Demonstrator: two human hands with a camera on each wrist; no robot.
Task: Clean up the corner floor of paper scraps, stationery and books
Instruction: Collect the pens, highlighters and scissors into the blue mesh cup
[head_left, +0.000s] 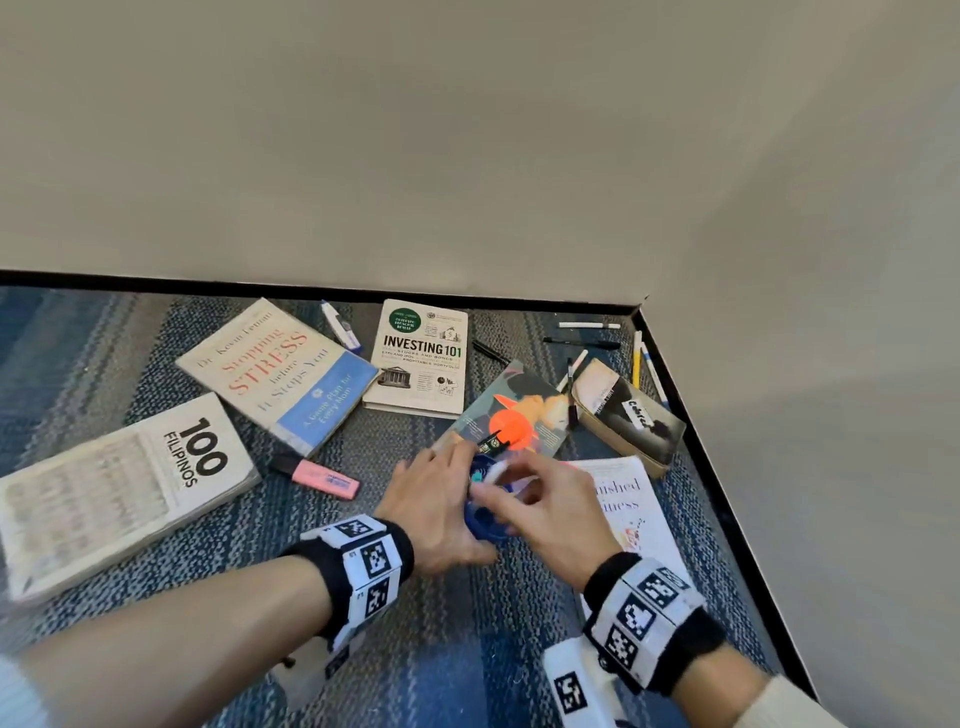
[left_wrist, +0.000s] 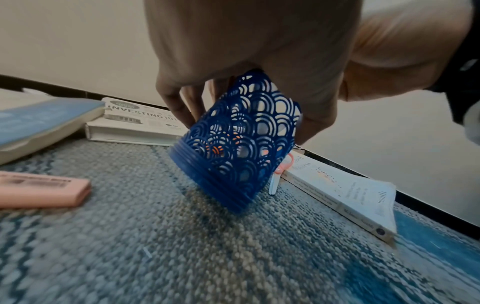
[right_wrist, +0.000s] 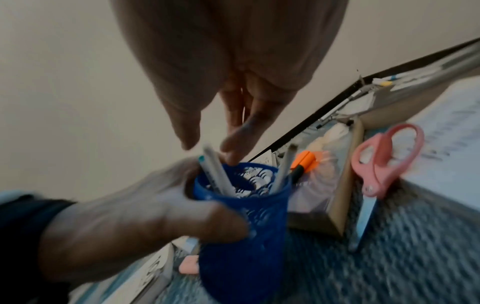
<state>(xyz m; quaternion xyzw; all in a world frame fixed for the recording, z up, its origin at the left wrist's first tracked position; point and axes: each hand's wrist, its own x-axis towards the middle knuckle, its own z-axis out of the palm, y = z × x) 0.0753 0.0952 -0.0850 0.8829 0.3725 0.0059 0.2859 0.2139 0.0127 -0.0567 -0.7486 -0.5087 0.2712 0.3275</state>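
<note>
My left hand (head_left: 434, 512) grips the blue lattice pen cup (left_wrist: 237, 142), tilted with its base edge on the carpet (left_wrist: 182, 246). My right hand (head_left: 545, 512) hovers over its mouth, fingers loosely spread and holding nothing that I can see; pens (right_wrist: 217, 174) and an orange-capped marker (right_wrist: 302, 163) stand inside. Close around the cup I see pink scissors (right_wrist: 379, 164) propped against a white book (left_wrist: 345, 193), a pink highlighter (head_left: 322, 476) to the left, and the Investing 101 book (head_left: 421, 358) behind. More books lie further left, the 100 Filipinos book (head_left: 119, 488) nearest me. Loose pens (head_left: 589, 326) lie in the corner by the black baseboard (head_left: 727, 467), beyond a tan-edged book (head_left: 631, 415).
</note>
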